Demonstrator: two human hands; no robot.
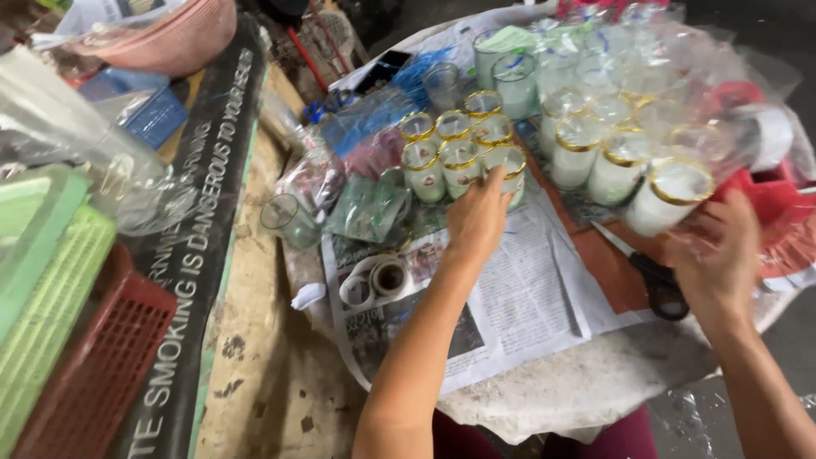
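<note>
On the round table (595,382), spread with newspaper (518,297), your two hands work among gold-rimmed glasses. By size first: at your left stand three stacked plastic baskets (51,314), two green and one red, beside a long black banner (200,229), with a pink bowl (178,34) beyond them. Next comes the clear plastic bag (671,93) at the far right of the table, packed with gold-rimmed glasses; about seven rims show through it, though the film hides the true number. Left of the bag stands a loose cluster of seven gold-rimmed glasses (455,144), in rows touching one another, and behind them two taller plain tumblers (514,81). One plain glass (285,219) stands alone near the table's left edge. One pair of black scissors (659,285) lies on the newspaper between your hands, and two small tape rolls (374,285) lie side by side near the front. Your left hand (476,217) reaches over the cluster, its fingers (493,180) curled around the nearest glass (508,166) at the right end of the front row, the rim showing just above the fingertips. Your right hand (718,255) grips the bag's near end, fingers spread wide under the closest bagged glass (671,195), which lies tilted on its side just above them.
</note>
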